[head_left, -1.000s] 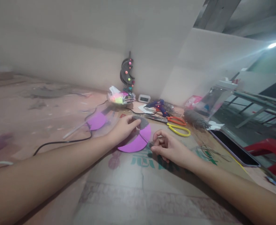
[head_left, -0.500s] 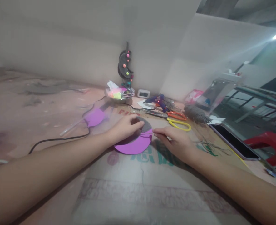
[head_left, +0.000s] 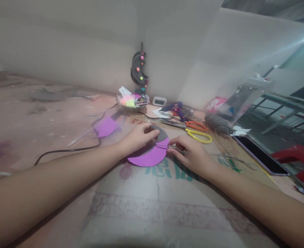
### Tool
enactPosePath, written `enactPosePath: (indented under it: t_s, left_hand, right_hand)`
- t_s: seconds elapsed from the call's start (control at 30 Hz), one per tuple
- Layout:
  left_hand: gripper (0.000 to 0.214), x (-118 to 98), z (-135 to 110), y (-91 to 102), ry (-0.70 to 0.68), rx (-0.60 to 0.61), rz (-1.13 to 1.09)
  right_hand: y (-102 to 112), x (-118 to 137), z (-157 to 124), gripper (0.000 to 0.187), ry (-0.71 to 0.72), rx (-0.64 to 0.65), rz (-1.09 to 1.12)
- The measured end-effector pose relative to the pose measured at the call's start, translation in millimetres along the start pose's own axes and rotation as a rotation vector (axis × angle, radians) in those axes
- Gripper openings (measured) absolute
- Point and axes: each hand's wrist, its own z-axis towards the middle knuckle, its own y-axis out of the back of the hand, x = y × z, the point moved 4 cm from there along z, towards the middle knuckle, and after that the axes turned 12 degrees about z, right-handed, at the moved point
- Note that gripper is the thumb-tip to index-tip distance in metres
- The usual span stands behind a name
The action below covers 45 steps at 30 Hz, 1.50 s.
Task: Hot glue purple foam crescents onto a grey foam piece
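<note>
A purple crescent cutout (head_left: 150,159) lies on the printed cardboard, its upper right end wound with grey yarn (head_left: 162,135). My left hand (head_left: 141,137) grips the crescent at the wound part, thumb on top, and covers some of it. A loose strand of the yarn crosses the bare purple toward my right hand (head_left: 186,150). At the crescent's right edge, the bent fingers of that hand hold the strand; their tips are partly hidden.
Behind the hands lie orange-and-yellow-handled scissors (head_left: 197,131), a glue gun (head_left: 176,109) and a metal bowl (head_left: 131,107) of craft bits. A grey yarn ball (head_left: 217,124) and a phone (head_left: 260,155) are rightward. Another purple piece (head_left: 107,126) and a black cable (head_left: 66,151) lie left.
My right hand has shifted slightly and its fingers have curled closer to the crescent's right edge. My left hand keeps its grip. The whole view has moved a little.
</note>
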Motion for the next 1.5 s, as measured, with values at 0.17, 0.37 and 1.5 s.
enactPosePath:
  t_s: [0.17,0.37,1.5]
  left_hand:
    - [0.025,-3.1,-1.5,-1.4,-0.029,0.005,0.046]
    - [0.018,-12.5,-5.7,-5.9,-0.133,0.114,0.03]
    - [0.021,-7.1,-2.5,-3.2,-0.07,0.23,-0.091]
  right_hand:
    - [-0.5,1.0,0.0,0.026,-0.022,0.002,0.061]
    - [0.9,2.9,0.0,0.025,-0.131,-0.021,0.176]
    - [1.1,-18.7,4.1,0.02,-0.276,0.0,0.199]
